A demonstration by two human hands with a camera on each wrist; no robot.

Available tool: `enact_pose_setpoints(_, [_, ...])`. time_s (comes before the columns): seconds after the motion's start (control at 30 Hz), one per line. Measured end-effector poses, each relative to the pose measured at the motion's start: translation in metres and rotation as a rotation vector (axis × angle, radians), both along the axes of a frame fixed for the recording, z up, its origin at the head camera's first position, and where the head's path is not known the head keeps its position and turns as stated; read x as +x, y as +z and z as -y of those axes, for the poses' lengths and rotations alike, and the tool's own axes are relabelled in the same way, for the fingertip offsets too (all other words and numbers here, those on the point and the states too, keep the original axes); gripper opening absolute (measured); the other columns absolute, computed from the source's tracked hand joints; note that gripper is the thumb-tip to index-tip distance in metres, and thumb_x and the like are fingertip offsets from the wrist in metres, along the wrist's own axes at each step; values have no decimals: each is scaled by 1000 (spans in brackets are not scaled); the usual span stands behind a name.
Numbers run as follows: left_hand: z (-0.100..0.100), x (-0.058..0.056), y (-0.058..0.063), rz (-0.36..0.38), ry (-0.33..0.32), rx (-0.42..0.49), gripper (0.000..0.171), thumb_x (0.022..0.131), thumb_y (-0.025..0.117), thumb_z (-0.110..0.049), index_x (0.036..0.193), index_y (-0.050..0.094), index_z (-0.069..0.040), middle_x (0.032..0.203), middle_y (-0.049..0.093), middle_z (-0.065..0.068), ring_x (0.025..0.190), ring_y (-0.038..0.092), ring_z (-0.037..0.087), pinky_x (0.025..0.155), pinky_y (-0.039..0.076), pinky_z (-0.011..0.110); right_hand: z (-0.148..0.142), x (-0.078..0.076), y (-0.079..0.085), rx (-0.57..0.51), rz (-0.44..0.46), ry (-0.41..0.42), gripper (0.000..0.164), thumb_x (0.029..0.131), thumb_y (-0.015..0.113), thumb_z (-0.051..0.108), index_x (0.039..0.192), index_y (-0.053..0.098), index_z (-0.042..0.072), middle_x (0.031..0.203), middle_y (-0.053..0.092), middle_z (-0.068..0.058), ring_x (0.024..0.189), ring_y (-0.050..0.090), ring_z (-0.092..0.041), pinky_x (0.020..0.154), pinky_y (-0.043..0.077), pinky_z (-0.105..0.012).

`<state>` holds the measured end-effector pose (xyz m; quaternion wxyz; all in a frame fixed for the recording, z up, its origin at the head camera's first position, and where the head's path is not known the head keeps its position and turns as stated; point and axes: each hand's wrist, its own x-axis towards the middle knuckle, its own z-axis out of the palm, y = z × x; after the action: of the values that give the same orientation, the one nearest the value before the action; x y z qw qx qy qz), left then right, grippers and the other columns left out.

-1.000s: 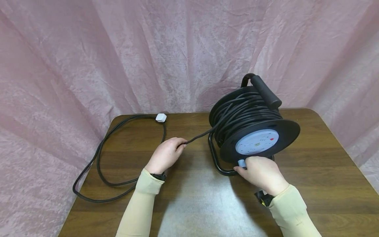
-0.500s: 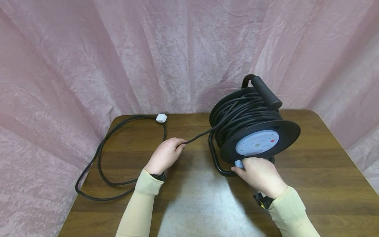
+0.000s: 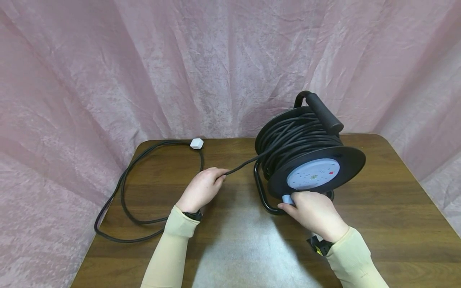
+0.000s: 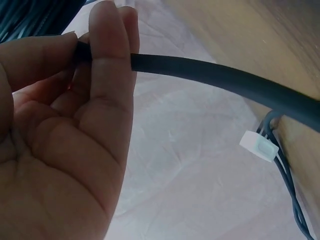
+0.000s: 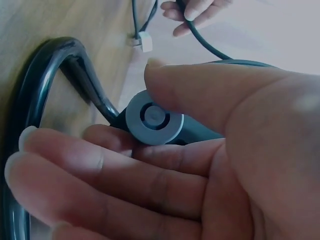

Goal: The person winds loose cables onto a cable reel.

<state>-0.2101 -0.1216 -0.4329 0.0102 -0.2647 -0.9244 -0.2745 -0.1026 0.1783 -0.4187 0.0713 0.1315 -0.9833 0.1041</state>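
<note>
A black cable reel (image 3: 347,159) stands tilted on the table, its drum thickly wound with black cable. My left hand (image 3: 201,187) pinches the cable (image 3: 245,164) between thumb and fingers, left of the reel. In the left wrist view the cable (image 4: 200,72) runs out past the fingers. With thumb and forefinger, my right hand (image 3: 316,213) holds the pale blue-grey winding knob (image 3: 287,199) at the reel's front lower edge. Seen end-on in the right wrist view, the round knob (image 5: 154,117) sits under the thumb, the other fingers extended below it.
Loose cable lies in wide loops on the table's left side, ending in a white plug (image 3: 196,143) near the back edge. The reel's black tube stand (image 3: 262,192) rests on the wooden table (image 3: 389,208). A pink curtain (image 3: 216,72) hangs behind.
My right hand has shifted slightly left with the knob. The loose cable's outer loop has drawn in a little to the right, while my left hand stays nearly in place.
</note>
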Motion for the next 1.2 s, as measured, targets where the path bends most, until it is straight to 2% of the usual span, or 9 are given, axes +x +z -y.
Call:
enact_pose_setpoints(0.63, [3,-1,1,-16,-21,32,25,101,59,-16,123,70,-10,99,68,-2,82,58,10,77,49,32,8,-4,2,-68,-14,18,50,88,69,54,58,40,26,52,31,14,46,34,-7,41,30,-29])
enact_pose_setpoints(1.0, [4,-2,2,-3,-25,8,32,102,56,-15,132,64,-12,107,71,0,101,64,12,90,50,35,11,-3,5,-98,-27,20,47,88,68,56,60,42,28,53,32,15,47,34,-6,42,29,-29])
enact_pose_setpoints(1.2, [5,-3,2,-3,-24,-7,32,101,57,-14,133,64,-11,107,72,1,102,64,14,92,50,37,13,-2,6,-128,-49,20,47,89,66,57,61,42,28,53,30,16,47,33,-5,42,29,-28])
